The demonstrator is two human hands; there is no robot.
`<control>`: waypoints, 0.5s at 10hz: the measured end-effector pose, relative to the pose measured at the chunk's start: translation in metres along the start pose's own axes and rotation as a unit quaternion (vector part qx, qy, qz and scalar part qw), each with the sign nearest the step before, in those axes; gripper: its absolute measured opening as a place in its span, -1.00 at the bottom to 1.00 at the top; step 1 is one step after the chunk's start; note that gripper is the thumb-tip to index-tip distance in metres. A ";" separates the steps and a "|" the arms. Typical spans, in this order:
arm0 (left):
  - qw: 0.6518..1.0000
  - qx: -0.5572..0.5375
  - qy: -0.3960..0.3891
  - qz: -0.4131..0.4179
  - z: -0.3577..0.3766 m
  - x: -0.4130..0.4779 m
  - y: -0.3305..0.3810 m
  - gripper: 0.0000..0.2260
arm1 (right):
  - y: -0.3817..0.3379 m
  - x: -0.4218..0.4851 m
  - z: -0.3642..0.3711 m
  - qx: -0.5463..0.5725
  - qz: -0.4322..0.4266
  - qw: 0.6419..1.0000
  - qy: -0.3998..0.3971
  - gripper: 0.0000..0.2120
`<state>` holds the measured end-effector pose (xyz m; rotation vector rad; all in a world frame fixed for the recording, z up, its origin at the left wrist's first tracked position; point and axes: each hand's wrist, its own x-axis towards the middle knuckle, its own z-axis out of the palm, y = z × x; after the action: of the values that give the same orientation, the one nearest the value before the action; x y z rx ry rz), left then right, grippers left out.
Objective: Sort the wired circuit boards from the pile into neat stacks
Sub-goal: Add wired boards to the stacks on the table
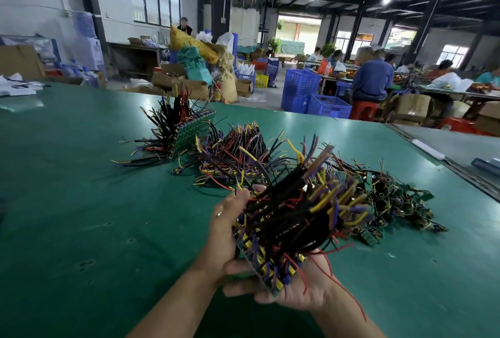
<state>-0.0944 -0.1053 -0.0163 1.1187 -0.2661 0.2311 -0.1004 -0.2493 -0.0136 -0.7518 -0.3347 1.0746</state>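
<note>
A thick stack of wired circuit boards [295, 218] is held above the green table [81, 202], its black, yellow, purple and red wires fanning up and right. My left hand [227, 229] grips the stack's left side. My right hand [292, 289] cups it from below, fingers curled under the board edges. A loose pile of wired boards [392, 199] lies to the right. A tangled heap [238, 153] sits in the middle. A neat stack [186, 132] stands on edge at the far left.
The table's right edge has a metal rail [433, 153] with a white tube on it. White papers [16, 86] lie at the far left corner. Blue crates [313, 94], boxes and seated workers fill the floor beyond.
</note>
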 end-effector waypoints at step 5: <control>0.949 0.185 0.252 0.048 0.003 0.002 -0.009 -0.64 | 0.013 0.029 -0.032 0.066 -0.151 0.964 0.208 -0.44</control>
<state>-0.0898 -0.1122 -0.0220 1.3729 0.1905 0.6625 -0.0774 -0.2327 -0.0483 -0.7574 -0.0145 0.6247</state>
